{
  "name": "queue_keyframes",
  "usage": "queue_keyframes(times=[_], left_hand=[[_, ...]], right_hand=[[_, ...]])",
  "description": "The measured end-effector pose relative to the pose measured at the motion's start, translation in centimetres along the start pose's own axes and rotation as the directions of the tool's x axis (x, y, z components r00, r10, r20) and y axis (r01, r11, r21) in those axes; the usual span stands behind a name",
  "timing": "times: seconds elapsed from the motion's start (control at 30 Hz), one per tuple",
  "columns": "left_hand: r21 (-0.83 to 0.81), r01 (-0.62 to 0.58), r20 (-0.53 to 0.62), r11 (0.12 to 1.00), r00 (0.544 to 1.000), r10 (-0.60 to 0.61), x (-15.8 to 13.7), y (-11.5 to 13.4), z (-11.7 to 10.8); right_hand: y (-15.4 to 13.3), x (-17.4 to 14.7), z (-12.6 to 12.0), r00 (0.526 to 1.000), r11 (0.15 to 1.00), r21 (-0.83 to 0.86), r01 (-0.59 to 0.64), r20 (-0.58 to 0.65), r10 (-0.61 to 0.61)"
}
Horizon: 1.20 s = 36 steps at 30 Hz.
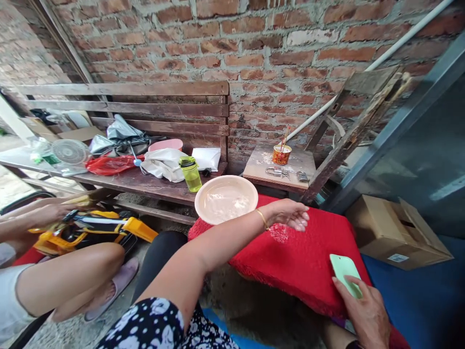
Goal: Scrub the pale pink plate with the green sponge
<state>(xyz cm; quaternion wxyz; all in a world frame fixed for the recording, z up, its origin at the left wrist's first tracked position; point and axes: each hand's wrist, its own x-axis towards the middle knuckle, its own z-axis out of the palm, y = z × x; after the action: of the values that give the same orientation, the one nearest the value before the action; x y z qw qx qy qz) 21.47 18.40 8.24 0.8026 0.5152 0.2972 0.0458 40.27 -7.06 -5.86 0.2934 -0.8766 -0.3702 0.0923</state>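
My left hand (290, 214) reaches across, above a red cloth-covered surface (323, 232). Its fingers are loosely stretched out, look wet and hold nothing. Under it, whitish flecks or droplets (279, 233) dot the cloth. A pale pink basin (225, 198) of water stands just behind my left forearm. At the near right edge of the cloth, my right hand (366, 305) grips a flat mint-green piece (345, 271) with rounded corners and a small hole near one end. I cannot make out its exact kind.
A yellow-green bottle (191, 175) stands on the bench (156, 190) at left. Behind are a small table (254, 167) with a padlock (276, 171) and incense pot (281, 155). A cardboard box (395, 232) lies right. Another person's legs (72, 278) are close at left.
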Motion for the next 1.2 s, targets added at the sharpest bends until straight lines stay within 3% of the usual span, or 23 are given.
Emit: queue_keyframes(times=[0.1, 0.2, 0.27, 0.33, 0.37, 0.43, 0.53, 0.6, 0.67, 0.8, 0.9, 1.0, 1.1, 1.2], left_hand=[[0.004, -0.064, -0.016, 0.998, 0.998, 0.064, 1.5, 0.4, 1.8], [0.077, -0.065, -0.066, 0.995, 0.995, 0.070, 0.5, -0.9, 1.7], [0.211, -0.014, -0.071, 0.977, 0.997, 0.029, -0.8, -3.1, 1.0], [0.440, -0.006, -0.121, 0.898, 0.991, 0.066, -2.5, -5.8, 0.1], [0.595, -0.033, -0.143, 0.803, 0.979, 0.146, -3.4, -7.3, -0.4], [0.868, -0.104, -0.085, 0.485, 0.932, 0.351, -5.4, -10.2, -1.7], [0.991, -0.077, 0.013, 0.107, 0.865, 0.502, -8.4, -14.3, -4.0], [0.998, -0.013, 0.041, -0.058, 0.856, 0.515, -10.1, -16.6, -5.6], [0.990, 0.044, 0.036, -0.136, 0.844, 0.535, -11.4, -18.3, -7.0], [0.982, 0.138, -0.043, -0.127, 0.826, 0.563, -12.3, -20.0, -8.5], [0.984, 0.156, -0.077, -0.087, 0.812, 0.579, -12.1, -20.3, -8.6], [0.989, 0.145, -0.093, -0.042, 0.802, 0.590, -11.8, -20.5, -8.4], [0.991, 0.134, -0.107, 0.000, 0.791, 0.602, -11.7, -20.3, -8.2], [0.992, 0.124, -0.110, 0.020, 0.780, 0.616, -11.7, -20.1, -7.9]], right_hand=[[-0.3, -0.2, -0.1, 1.000, 1.000, 0.009, -0.012, 0.004, 0.012], [-0.4, -0.4, -0.2, 1.000, 1.000, 0.006, -0.003, 0.015, 0.003], [-0.5, -0.5, -0.1, 1.000, 1.000, 0.000, 0.012, 0.009, -0.012], [-0.7, -0.4, 0.1, 0.999, 0.999, -0.006, 0.032, -0.008, -0.032], [-1.0, -0.3, 0.2, 0.999, 0.999, -0.007, 0.045, -0.015, -0.045], [-1.9, -0.1, 0.8, 0.997, 0.997, 0.001, 0.078, -0.020, -0.078], [-4.8, 0.1, 2.3, 0.990, 0.990, 0.012, 0.141, -0.008, -0.141], [-8.0, -0.1, 3.9, 0.972, 0.973, 0.012, 0.231, 0.031, -0.231], [-11.7, -0.8, 5.6, 0.930, 0.934, 0.005, 0.357, 0.088, -0.356], [-17.7, -2.1, 8.7, 0.838, 0.847, -0.040, 0.530, 0.175, -0.517], [-18.0, -1.5, 9.4, 0.808, 0.811, -0.095, 0.577, 0.208, -0.551], [-13.7, 0.8, 7.9, 0.874, 0.857, -0.187, 0.480, 0.188, -0.448], [-8.5, 3.5, 5.0, 0.981, 0.937, -0.291, 0.195, 0.077, -0.181], [-7.3, 4.4, 3.3, 0.999, 0.942, -0.335, 0.013, -0.039, -0.028]])
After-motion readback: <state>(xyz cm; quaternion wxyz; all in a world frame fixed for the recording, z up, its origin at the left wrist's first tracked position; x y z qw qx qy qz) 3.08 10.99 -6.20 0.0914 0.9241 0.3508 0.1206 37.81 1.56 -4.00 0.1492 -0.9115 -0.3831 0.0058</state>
